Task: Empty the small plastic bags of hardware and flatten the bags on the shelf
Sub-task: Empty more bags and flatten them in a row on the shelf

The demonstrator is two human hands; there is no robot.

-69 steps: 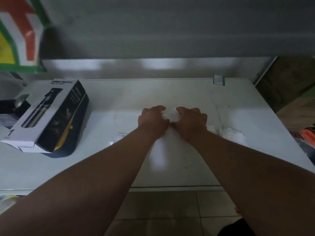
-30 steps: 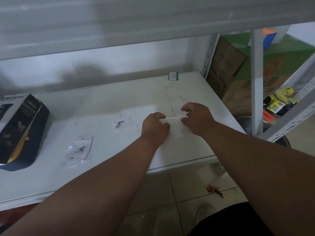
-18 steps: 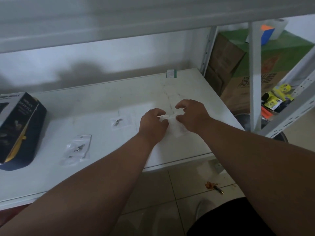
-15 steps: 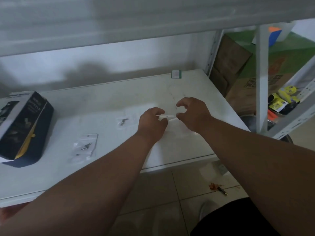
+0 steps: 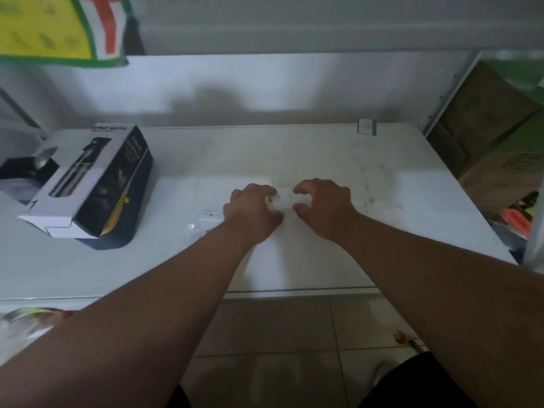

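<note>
A small clear plastic bag (image 5: 283, 199) is held just above the white shelf (image 5: 323, 260), at its middle. My left hand (image 5: 253, 213) grips the bag's left end with curled fingers. My right hand (image 5: 323, 209) pinches the right end between curled fingers and thumb. What is inside the bag is too blurred to make out. Another clear bag (image 5: 203, 223) lies flat on the shelf just left of my left wrist, partly hidden by it. A faint flat bag (image 5: 382, 204) lies to the right of my right hand.
A dark spray-bottle box (image 5: 88, 184) lies on the shelf's left part. A small green-edged tag (image 5: 366, 126) stands at the back edge. Cardboard boxes (image 5: 485, 134) stand beyond the shelf's right end. The tiled floor (image 5: 279, 334) lies below the front edge.
The view has swung left, so the box now shows fully and the right-hand shelf posts have left the frame. Both hands stay together on the bag at the shelf's middle.
</note>
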